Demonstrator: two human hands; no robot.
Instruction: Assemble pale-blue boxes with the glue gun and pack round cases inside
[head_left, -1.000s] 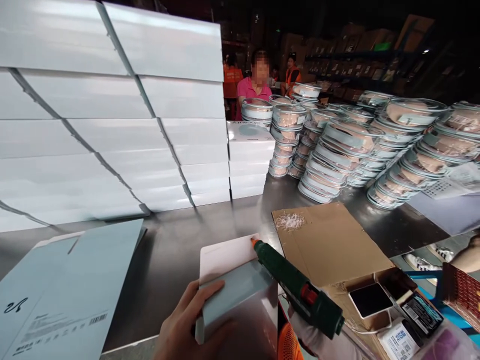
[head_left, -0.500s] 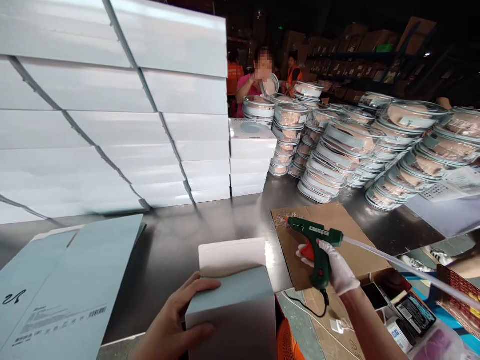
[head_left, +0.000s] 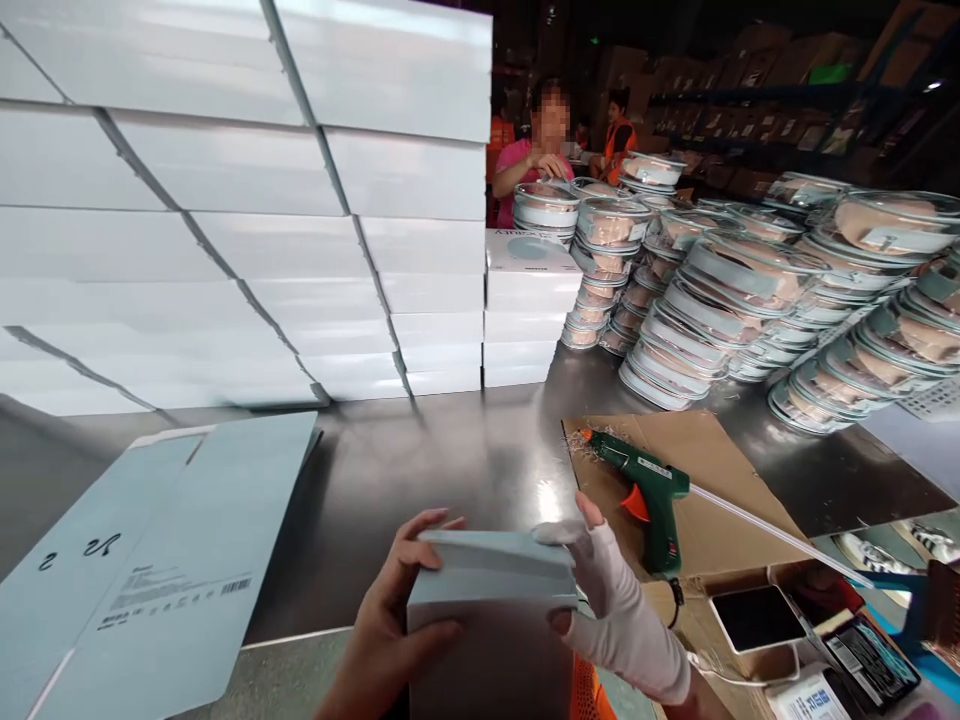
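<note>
A pale blue box [head_left: 491,640] stands at the table's near edge, its top end folded over. My left hand [head_left: 401,610], bare, grips its left side, thumb on the near face and fingers over the far edge. On the right side my right hand [head_left: 607,600], in a white glove with bare fingertips, holds the same box with its thumb on the near corner. A green hot glue gun [head_left: 649,490] with an orange trigger and a long clear glue stick lies on a cardboard sheet [head_left: 720,500], beyond my right hand.
Flat pale blue cartons [head_left: 180,560] lie at left. A tall wall of white boxes [head_left: 247,250] stands behind. Stacked round clear-lidded packs [head_left: 697,310] fill the back right. A phone [head_left: 756,617] rests in an open box. A person in pink [head_left: 517,165] is across the table.
My right hand has let go of the glue gun, which now lies on the cardboard, and has taken hold of the box. The box's raised end flap is now folded down. The view has shifted left.
</note>
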